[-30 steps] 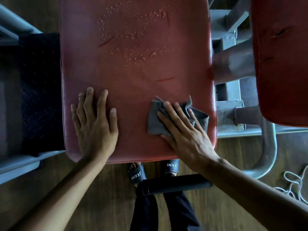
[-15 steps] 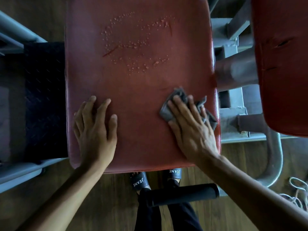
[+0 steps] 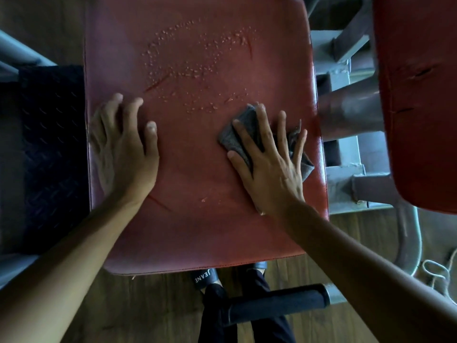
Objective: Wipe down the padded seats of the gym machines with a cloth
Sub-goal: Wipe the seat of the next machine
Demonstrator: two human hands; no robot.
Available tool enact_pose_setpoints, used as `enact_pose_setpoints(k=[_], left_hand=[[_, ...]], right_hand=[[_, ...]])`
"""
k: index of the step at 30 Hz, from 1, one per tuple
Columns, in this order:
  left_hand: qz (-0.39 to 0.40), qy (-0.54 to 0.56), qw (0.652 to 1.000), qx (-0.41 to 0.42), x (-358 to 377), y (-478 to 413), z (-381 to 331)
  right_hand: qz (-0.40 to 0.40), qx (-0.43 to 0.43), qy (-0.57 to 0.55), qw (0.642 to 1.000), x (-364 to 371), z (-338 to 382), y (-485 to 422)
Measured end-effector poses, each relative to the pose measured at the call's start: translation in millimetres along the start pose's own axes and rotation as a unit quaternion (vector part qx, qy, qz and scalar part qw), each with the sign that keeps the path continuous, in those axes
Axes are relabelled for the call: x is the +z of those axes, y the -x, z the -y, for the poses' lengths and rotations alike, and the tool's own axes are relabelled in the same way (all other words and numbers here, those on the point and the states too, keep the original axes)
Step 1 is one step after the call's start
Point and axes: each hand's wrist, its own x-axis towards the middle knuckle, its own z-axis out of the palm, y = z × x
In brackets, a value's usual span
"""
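A red padded seat [image 3: 197, 194] fills the middle of the head view, with droplets and scratches on its far half. My right hand [image 3: 269, 167] presses a crumpled grey cloth [image 3: 244, 129] flat against the seat's right side, fingers spread and straight over it. The cloth sticks out past the fingertips and beside the little finger. My left hand [image 3: 123, 149] rests palm-down on the seat's left side, fingers spread, holding nothing.
A second red pad [image 3: 420, 95] stands at the right, past grey metal frame tubes [image 3: 346, 115]. A black ridged footplate [image 3: 49, 149] lies left of the seat. A black foam handle [image 3: 277, 305] and my sandalled feet sit below the seat's near edge. White cord [image 3: 437, 271] lies on the wooden floor.
My right hand has slid the cloth away from the near edge toward the droplets. The left hand has also shifted further up the seat. More of the seat's near part shows.
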Motion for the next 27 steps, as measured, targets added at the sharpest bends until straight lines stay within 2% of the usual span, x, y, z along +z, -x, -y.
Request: enact_pose_setpoints(k=[3, 8, 10, 14, 19, 24, 25, 27], left_hand=[[-0.004, -0.010, 1.000, 0.004, 0, -1, 1], [0.000, -0.015, 1.000, 0.007, 0, -2, 0], [0.004, -0.014, 1.000, 0.004, 0, -2, 0], [-0.002, -0.022, 1.000, 0.009, 2, -2, 1], [-0.005, -0.025, 1.000, 0.012, 2, -1, 1], [0.005, -0.033, 0.999, 0.010, 3, -2, 1], [0.004, -0.032, 0.999, 0.011, 3, -2, 1], [0.000, -0.032, 0.999, 0.012, 4, -1, 2]], right_hand=[[-0.024, -0.015, -0.013, 0.999, 4, 7, -19], [0.000, -0.139, -0.017, 0.990, 6, -7, 16], [-0.011, -0.124, -0.005, 0.992, 4, -16, 12], [-0.056, -0.006, -0.042, 0.998, 7, 6, -13], [-0.008, -0.138, -0.024, 0.990, 7, -11, 26], [-0.055, 0.005, -0.038, 0.998, 9, 11, -10], [-0.051, -0.007, -0.040, 0.998, 10, 13, -8], [-0.029, -0.091, -0.027, 0.995, 10, 3, 4]])
